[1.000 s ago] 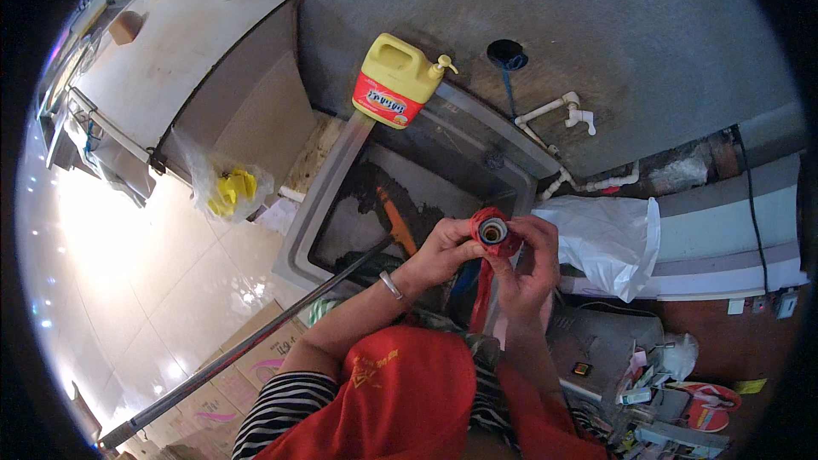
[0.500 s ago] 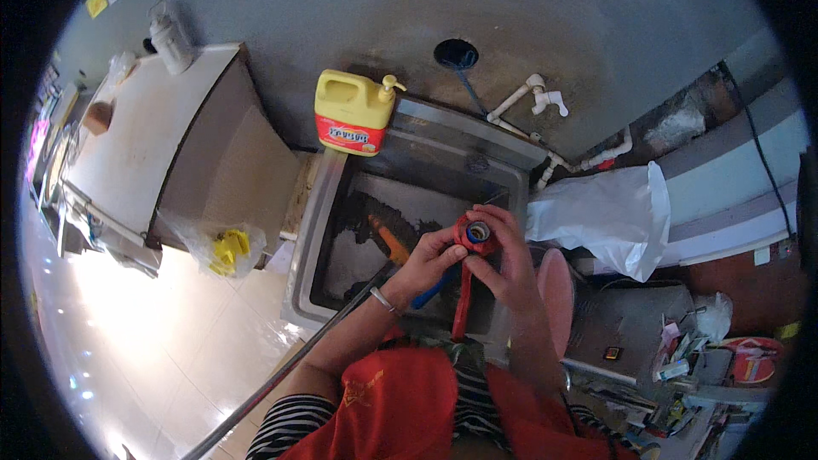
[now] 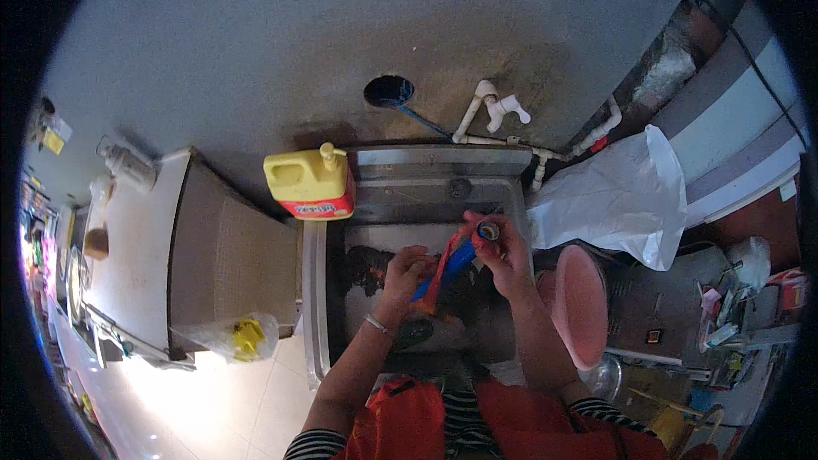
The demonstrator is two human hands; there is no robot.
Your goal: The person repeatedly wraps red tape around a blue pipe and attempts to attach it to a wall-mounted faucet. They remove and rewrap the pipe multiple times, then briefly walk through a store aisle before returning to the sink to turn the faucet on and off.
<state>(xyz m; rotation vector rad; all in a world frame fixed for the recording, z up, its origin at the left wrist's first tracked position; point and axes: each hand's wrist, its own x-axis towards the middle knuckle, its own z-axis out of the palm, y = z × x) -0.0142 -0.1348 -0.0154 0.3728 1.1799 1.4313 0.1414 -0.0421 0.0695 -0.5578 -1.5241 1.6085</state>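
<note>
My right hand (image 3: 507,260) is closed around the upper end of a blue tube (image 3: 461,257), whose round open mouth faces up. A red strip (image 3: 440,271) is bunched at that end and hangs down along the tube. Beside the tube's lower part, my left hand (image 3: 404,279) has its fingers drawn together; what they pinch, if anything, is hidden. Both hands are above a grey sink (image 3: 313,298). In its basin lie a dark wet mass (image 3: 362,262) and something orange (image 3: 445,313), partly hidden behind my hands.
A yellow pump jug (image 3: 311,181) stands on the sink's back left corner. A white tap (image 3: 504,111) and pipes are on the wall behind. To the right are a white sack (image 3: 609,196) and a pink basin (image 3: 581,307); a white-topped cabinet (image 3: 141,247) stands left.
My left hand has come off the tube's mouth and moved left and down. The tube now leans, showing its blue length. The long pole seen at lower left is out of sight.
</note>
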